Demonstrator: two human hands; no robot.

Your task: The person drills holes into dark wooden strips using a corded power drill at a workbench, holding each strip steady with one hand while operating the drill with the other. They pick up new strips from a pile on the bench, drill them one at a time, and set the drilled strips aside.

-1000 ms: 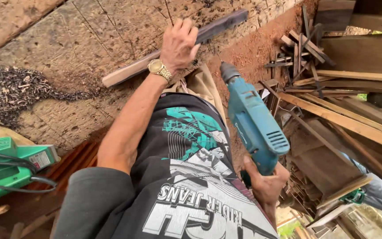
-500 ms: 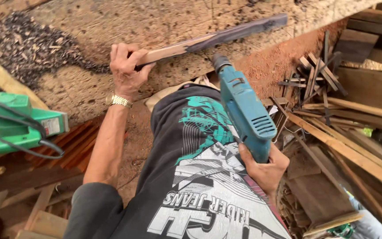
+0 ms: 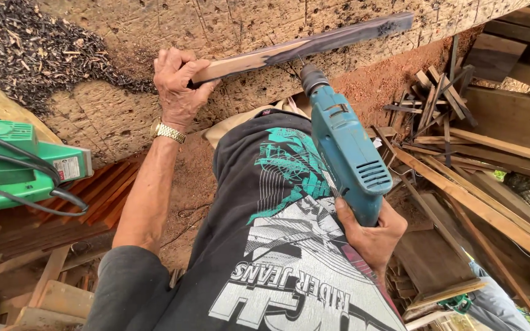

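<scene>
My left hand grips the near end of a long thin wooden strip, pale at my end and dark toward its far end, lying across a big rough wooden workbench. A gold watch sits on that wrist. My right hand holds a blue electric drill by its handle. The drill's chuck points up toward the strip and is just below its middle, a little apart from it.
A green power tool with black cables rests at the left on reddish wood pieces. Dark wood shavings are piled on the bench's upper left. Scrap slats and planks are heaped at the right. Reddish sawdust covers the ground.
The view has shifted so the bench fills the top. My left hand has closed around the strip's end, and the drill has come up closer under the strip.
</scene>
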